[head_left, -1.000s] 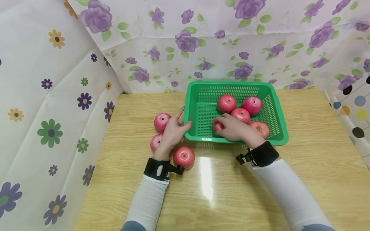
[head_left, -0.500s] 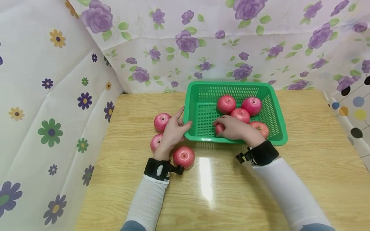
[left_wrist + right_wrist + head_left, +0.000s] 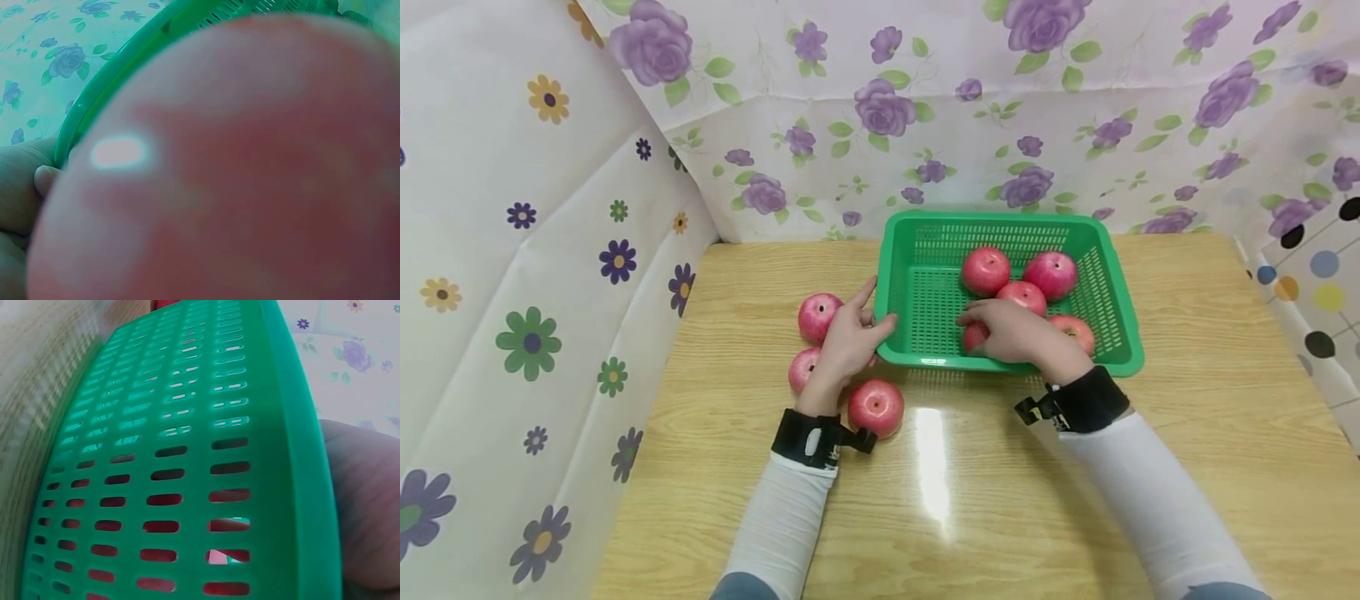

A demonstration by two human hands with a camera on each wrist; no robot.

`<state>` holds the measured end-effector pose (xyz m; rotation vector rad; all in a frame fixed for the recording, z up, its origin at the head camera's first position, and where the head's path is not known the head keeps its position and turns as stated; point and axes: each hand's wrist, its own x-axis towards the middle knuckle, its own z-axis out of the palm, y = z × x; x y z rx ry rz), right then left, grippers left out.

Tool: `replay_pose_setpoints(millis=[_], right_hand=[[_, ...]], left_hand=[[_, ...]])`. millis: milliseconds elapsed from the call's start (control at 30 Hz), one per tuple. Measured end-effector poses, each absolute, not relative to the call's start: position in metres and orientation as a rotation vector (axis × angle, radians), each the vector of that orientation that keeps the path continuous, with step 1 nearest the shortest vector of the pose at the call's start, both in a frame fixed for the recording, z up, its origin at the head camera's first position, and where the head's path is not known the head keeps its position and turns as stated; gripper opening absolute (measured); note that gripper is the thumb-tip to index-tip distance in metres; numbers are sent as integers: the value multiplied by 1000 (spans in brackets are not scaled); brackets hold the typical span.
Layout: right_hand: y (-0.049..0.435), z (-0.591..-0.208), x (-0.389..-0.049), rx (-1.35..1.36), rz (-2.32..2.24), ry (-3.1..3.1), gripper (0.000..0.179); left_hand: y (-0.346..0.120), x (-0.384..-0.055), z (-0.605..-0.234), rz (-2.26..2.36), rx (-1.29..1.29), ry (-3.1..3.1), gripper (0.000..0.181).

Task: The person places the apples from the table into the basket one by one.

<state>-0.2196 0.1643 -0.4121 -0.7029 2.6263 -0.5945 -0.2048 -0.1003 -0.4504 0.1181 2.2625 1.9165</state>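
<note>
Right of frame centre, the right hand (image 3: 1011, 331) grasped an apple (image 3: 974, 337) in the green basket (image 3: 932, 304), whose left end the left hand (image 3: 850, 340) gripped; apparently placing or picking, calling next for release or lift.

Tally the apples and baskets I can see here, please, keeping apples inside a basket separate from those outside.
Red apples inside the green basket: 5 (one partly under the right hand)
Loose red apples outside it: 3
Green basket: 1
Total: 9 things, 8 of them apples
</note>
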Motion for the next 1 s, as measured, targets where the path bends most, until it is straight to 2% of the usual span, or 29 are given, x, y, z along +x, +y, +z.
replay_pose_setpoints(millis=[667, 800, 1000], right_hand=[[180, -403, -211, -717, -607, 2682, 54], [191, -400, -208, -720, -697, 2714, 50], [223, -384, -200, -533, -854, 2810, 43]], left_hand=[[-99, -206, -452, 1921, 136, 2276, 76], [-99, -205, -452, 1912, 126, 2275, 77], [-100, -205, -452, 1913, 122, 2283, 76]])
